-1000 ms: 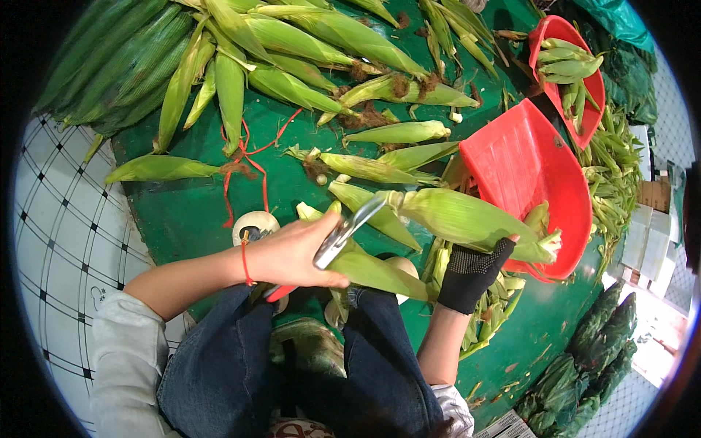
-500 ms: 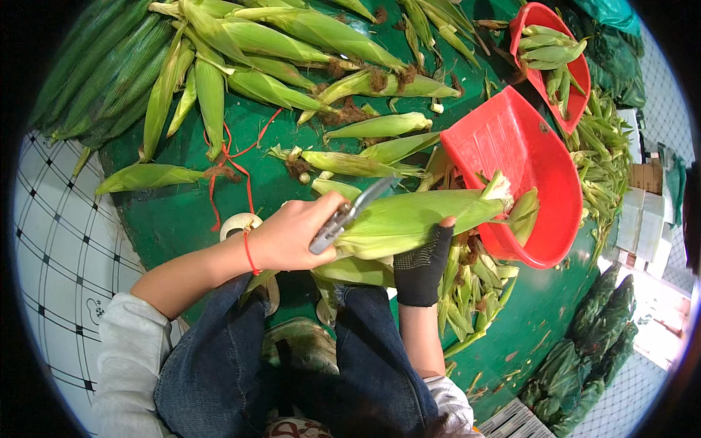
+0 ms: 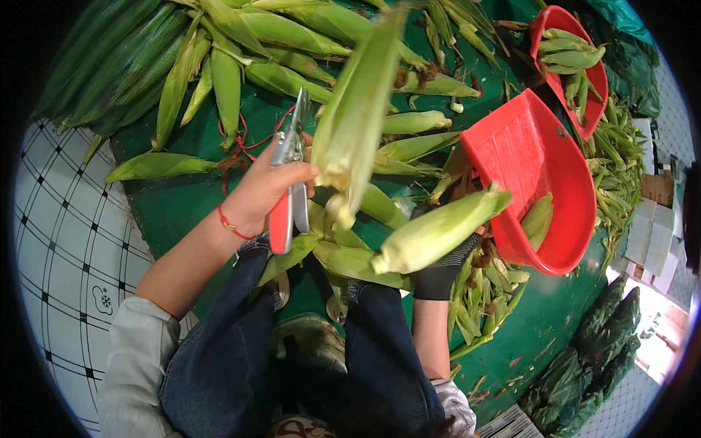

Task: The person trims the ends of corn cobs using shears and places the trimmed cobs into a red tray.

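My left hand (image 3: 261, 186), bare with a red cord at the wrist, is closed around pruning shears (image 3: 280, 219) with a red handle. Their blades point up and away from me. Just right of its fingers is a large green husk piece (image 3: 354, 109), blurred by motion; I cannot tell whether the fingers pinch it. My right hand (image 3: 437, 283), in a black fingerless glove, holds a pale green ear of corn (image 3: 442, 232) from below. This ear is tilted, its trimmed butt toward the lower left. Most of the right fingers are hidden under it.
A red scoop-shaped basket (image 3: 544, 212) stands at the right with a small ear inside; another red basket (image 3: 597, 91) holds several ears behind it. Unhusked corn (image 3: 307, 33) lies at the far side of the green floor (image 3: 526, 321). Stripped husks (image 3: 478, 299) pile beside my right hand.
A husk piece has come away from the ear and swung up to the left. My left hand with the shears has moved left and up; the ear in my right hand looks slimmer.
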### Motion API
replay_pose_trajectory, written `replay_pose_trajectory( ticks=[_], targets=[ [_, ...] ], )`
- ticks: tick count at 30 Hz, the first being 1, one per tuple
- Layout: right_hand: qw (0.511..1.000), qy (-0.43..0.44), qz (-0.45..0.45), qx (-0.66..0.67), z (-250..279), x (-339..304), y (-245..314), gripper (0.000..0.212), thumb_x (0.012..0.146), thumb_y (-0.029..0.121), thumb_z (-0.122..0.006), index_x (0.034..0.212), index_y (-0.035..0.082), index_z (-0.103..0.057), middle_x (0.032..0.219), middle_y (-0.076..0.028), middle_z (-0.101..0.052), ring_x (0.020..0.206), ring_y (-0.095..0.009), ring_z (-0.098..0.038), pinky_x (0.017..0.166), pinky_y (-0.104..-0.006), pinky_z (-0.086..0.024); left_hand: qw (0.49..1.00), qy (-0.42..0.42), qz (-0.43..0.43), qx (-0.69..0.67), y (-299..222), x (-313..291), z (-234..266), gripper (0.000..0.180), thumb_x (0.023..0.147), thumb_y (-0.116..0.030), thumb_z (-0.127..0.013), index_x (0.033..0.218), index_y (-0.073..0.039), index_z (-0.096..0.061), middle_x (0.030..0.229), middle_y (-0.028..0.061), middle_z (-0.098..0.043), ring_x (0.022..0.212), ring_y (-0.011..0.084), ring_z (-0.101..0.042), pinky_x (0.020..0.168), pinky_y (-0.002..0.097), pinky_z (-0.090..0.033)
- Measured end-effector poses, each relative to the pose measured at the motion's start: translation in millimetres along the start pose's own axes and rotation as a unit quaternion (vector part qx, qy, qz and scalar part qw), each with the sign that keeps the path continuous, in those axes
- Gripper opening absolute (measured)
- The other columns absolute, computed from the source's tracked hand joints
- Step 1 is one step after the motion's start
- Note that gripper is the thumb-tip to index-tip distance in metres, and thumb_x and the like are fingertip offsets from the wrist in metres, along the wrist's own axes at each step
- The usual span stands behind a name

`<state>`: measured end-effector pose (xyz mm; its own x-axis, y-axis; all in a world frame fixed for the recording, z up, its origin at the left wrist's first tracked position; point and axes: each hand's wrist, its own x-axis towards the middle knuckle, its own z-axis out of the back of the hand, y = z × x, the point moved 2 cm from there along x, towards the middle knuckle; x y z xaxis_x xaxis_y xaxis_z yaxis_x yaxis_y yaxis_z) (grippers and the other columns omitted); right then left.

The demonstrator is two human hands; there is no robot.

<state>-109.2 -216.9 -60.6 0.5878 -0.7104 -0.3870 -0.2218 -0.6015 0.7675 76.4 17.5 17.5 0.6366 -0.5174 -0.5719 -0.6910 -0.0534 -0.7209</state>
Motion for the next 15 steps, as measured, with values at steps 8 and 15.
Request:
replay_pose_trajectory(
  ticks=[8, 15],
  targets=[
    [0.988, -0.065, 0.002, 0.141, -20, -9, 36, 0.061, 0.084, 0.057, -0.052, 0.128, 0.015, -0.045, 0.13, -0.007, -0.048, 0.118, -0.027, -0.045, 0.102, -0.0493, -0.035, 0.917, 0.167, 0.35, -0.098, 64, -48, -30, 0.053, 0.082, -0.018, -0.062, 0.127, -0.008, -0.036, 0.102, 0.0057, -0.053, 0.092, 0.0145, -0.057, 0.073, 0.0295, -0.046],
    [0.991, -0.08, 0.107, 0.025, -36, -32, 41, 0.063, 0.087, 0.058, -0.044, 0.132, 0.014, -0.039, 0.131, -0.01, -0.044, 0.121, -0.028, -0.042, 0.105, -0.0451, -0.032, 0.907, 0.252, 0.332, -0.063, 58, -40, -61, 0.068, 0.084, -0.011, -0.051, 0.143, -0.007, -0.017, 0.12, 0.0109, -0.046, 0.112, 0.0235, -0.05, 0.096, 0.0398, -0.041]
  ],
)
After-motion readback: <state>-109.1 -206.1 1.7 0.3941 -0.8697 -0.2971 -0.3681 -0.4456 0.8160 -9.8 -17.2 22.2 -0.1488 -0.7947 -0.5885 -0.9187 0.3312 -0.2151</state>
